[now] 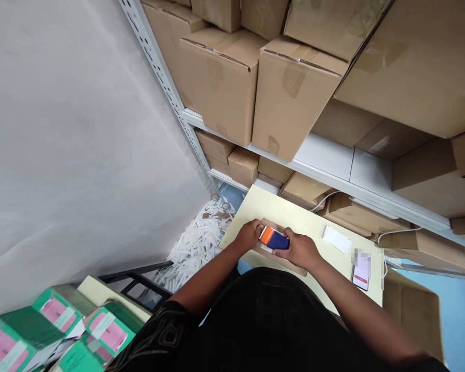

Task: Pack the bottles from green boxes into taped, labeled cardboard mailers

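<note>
Between my two hands is a small orange and dark-blue box (pixel 278 239), with a white edge at its left end. The fingers of my left hand (pixel 250 235) close on that left end. At the other end, the thumb and fingers of my right hand (pixel 300 250) grip the blue part. Beneath the box, a flat piece of brown cardboard (pixel 299 269) lies on the cream table (pixel 294 207). My hands hide part of both box and cardboard.
White cards (pixel 337 239) and a phone (pixel 361 274) lie on the table's right side. Shelves of cardboard boxes (pixel 225 88) rise behind it. White paper strips (pixel 197 240) cover the floor at left. Green boxes (pixel 31 330) stand at lower left, beside a grey wall (pixel 62 129).
</note>
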